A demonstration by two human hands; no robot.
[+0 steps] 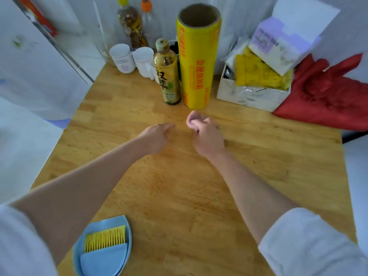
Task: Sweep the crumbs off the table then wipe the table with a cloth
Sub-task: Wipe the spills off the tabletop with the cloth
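1. Head view: both forearms reach out over the wooden table (199,196). The left hand (154,138) hovers low over the middle of the table, its fingers loosely curled with the tips pointing forward, and it holds nothing that I can see
2. The right hand (207,137) is just beside it, in front of the yellow cling film roll (198,56). Its fingers are curled around a small pink cloth (192,119), which sticks out past the knuckles. I cannot tell if the cloth touches the wood
3. The blue dustpan (102,248) lies at the near left edge of the table, with the yellow-bristled brush (105,239) resting inside it. Crumbs are too small to see on the wood
4. The cloth looks soft and light, so I judge it will fold and bunch easily; it is better to press it flat under the palm than to pinch one corner
5. The brush seems light and stiff plastic; the blue back part is the natural place to take it
6. At the far edge stand a tea bottle (168,76), two white cups (132,57) and a box (251,92) beside a red glove (326,90)
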